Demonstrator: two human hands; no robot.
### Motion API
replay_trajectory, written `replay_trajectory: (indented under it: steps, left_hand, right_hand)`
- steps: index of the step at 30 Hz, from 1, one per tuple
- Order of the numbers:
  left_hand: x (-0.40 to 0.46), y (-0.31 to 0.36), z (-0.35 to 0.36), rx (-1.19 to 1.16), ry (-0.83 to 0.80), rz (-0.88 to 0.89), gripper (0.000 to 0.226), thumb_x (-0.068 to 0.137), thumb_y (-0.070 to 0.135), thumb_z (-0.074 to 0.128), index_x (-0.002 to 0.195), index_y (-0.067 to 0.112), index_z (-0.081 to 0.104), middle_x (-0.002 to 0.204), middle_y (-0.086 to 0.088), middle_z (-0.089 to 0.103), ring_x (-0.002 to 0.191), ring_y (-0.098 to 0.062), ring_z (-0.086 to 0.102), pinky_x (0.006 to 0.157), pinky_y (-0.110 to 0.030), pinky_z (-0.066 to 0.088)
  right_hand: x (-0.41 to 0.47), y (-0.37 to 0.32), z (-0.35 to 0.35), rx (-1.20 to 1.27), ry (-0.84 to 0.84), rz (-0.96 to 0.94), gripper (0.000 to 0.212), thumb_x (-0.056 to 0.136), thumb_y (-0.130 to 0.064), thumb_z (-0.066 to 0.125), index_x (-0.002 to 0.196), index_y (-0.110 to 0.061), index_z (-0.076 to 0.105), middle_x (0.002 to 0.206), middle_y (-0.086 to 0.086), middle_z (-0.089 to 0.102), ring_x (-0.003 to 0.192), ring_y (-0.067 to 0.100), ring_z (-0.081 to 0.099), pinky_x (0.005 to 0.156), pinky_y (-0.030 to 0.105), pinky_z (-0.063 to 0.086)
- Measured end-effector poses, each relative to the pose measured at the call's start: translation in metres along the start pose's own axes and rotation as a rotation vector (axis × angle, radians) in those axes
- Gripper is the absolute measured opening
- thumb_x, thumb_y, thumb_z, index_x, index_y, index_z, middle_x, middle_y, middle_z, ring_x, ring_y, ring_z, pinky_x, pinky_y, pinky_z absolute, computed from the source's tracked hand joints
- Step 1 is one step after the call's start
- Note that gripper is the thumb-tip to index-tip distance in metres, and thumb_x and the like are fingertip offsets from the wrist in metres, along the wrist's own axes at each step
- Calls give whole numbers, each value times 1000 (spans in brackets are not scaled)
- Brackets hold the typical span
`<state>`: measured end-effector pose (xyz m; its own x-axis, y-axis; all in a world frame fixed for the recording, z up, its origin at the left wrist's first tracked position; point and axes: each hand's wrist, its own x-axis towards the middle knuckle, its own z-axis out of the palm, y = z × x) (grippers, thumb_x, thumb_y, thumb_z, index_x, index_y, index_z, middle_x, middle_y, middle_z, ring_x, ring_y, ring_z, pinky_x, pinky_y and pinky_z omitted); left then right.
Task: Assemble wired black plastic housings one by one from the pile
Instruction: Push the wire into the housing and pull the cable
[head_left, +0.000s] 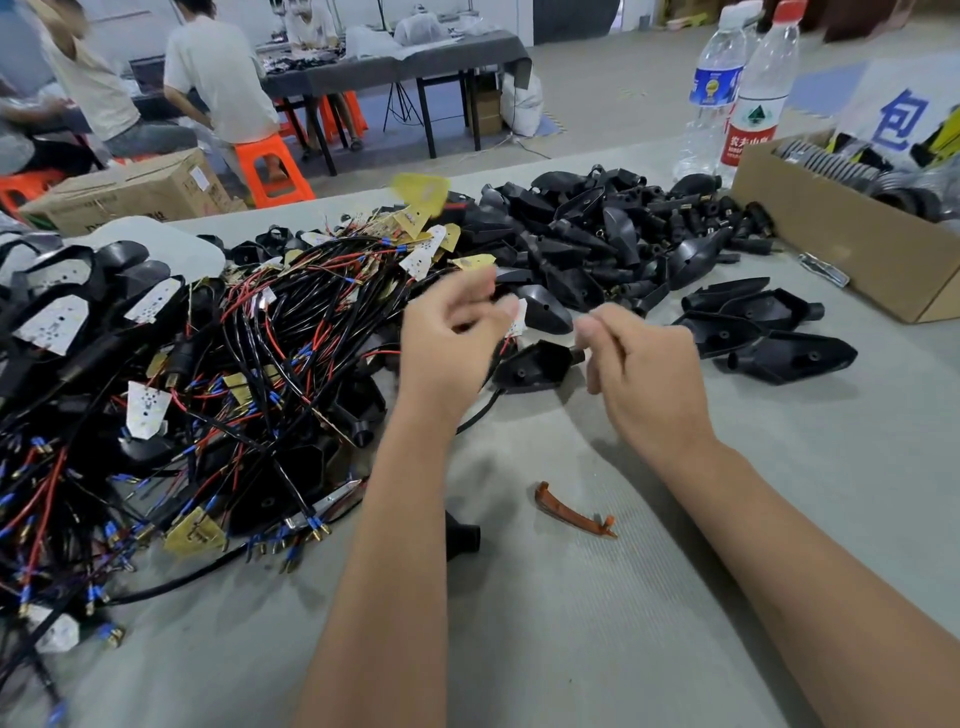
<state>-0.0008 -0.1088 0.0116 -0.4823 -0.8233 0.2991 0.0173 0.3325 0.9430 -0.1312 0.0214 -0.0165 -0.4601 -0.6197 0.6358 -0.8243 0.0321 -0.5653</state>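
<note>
While both hands hover blurred at the centre of the frame, the relation that matters lies between them: a black housing (535, 364) rests on the grey table (571, 623) just below and between the two, its long axis running left to right with the narrow stem end pointing right, toward the right hand.

At the left of the frame sprawls the pile of wired boards (197, 374), red and black leads tangled with blue-tipped connectors. The left hand (447, 338) sits at that pile's right edge, fingers curled; it seems to pinch a small white board with wires at its fingertips, though motion blur leaves that uncertain. The right hand (639, 364) has thumb and fingers drawn together, and whether anything is between them I cannot tell.

Both hands are close to the housing; the right looks nearer its stem. Upper right of centre lies the heap of empty housings (597, 234), with four more (763, 332) set apart at the right.
</note>
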Motion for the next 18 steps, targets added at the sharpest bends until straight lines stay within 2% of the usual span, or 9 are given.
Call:
replay_trajectory:
  steps: [1, 3, 5, 7, 9, 11, 12, 14, 18]
  left_hand:
    - [-2, -5, 3, 214, -42, -9, 27, 88, 21, 80, 115, 21, 75, 107, 5, 74, 90, -4, 68, 88, -28, 56]
    - [-7, -12, 7, 544, -131, -12, 27, 82, 32, 85, 106, 24, 78, 103, 9, 70, 84, 1, 61, 82, -26, 50]
    - [-8, -17, 9, 713, -181, -12, 27, 79, 32, 87, 102, 25, 76, 107, 4, 64, 94, -11, 62, 85, -30, 49]
    - [-8, -17, 7, 795, -191, 2, 23, 78, 30, 87, 97, 25, 74, 104, 3, 62, 96, -19, 60, 82, -30, 45]
    - [-8, -16, 4, 744, -187, 9, 21, 76, 27, 88, 90, 22, 73, 90, 5, 65, 85, -17, 60, 76, -30, 44]
    - [-9, -13, -1, 599, -136, -3, 19, 74, 20, 89, 85, 19, 73, 76, 10, 67, 73, -13, 63, 70, -28, 50]
    - [-8, -11, -6, 556, -107, -3, 18, 74, 16, 88, 84, 20, 73, 71, 12, 67, 67, -6, 64, 68, -24, 51]
    - [-4, -6, -17, 554, -79, 35, 17, 73, 13, 88, 83, 21, 76, 65, 16, 66, 59, 4, 60, 58, -9, 42]
    - [1, 3, -31, 383, -29, 99, 9, 80, 13, 83, 78, 21, 79, 56, 21, 61, 52, 3, 50, 55, -6, 36]
  right_hand:
    - [0, -1, -1, 88, 61, 25, 39, 110, -32, 46, 82, -10, 60, 55, -2, 54, 50, 21, 54, 55, 41, 46]
    - [-1, -2, -2, 264, 98, 94, 35, 111, -28, 46, 83, -9, 56, 50, 1, 48, 45, 15, 46, 49, 35, 41]
    - [-1, 1, -1, 391, 80, 188, 31, 111, -29, 46, 87, -10, 53, 53, 6, 51, 44, 9, 43, 49, 26, 38]
    - [0, 6, 1, 513, 46, 280, 20, 110, -26, 47, 95, -14, 51, 58, 4, 55, 48, 11, 44, 50, 24, 40]
    - [2, 9, 3, 683, 35, 333, 6, 108, -13, 50, 102, -14, 49, 64, 1, 59, 55, 15, 48, 52, 25, 43]
    - [3, 10, 4, 797, 48, 359, 18, 103, 2, 53, 108, -15, 47, 71, 1, 65, 62, 19, 54, 58, 28, 49]
    - [3, 10, 4, 824, 51, 362, 23, 101, 7, 53, 110, -14, 46, 74, 1, 67, 65, 20, 57, 61, 29, 51]
    - [3, 9, 3, 857, 46, 362, 25, 100, 11, 53, 112, -10, 44, 78, 3, 70, 67, 20, 61, 65, 30, 55]
    - [2, 2, 2, 839, 41, 360, 20, 101, 10, 53, 110, -5, 43, 85, 13, 72, 69, 20, 66, 73, 38, 60]
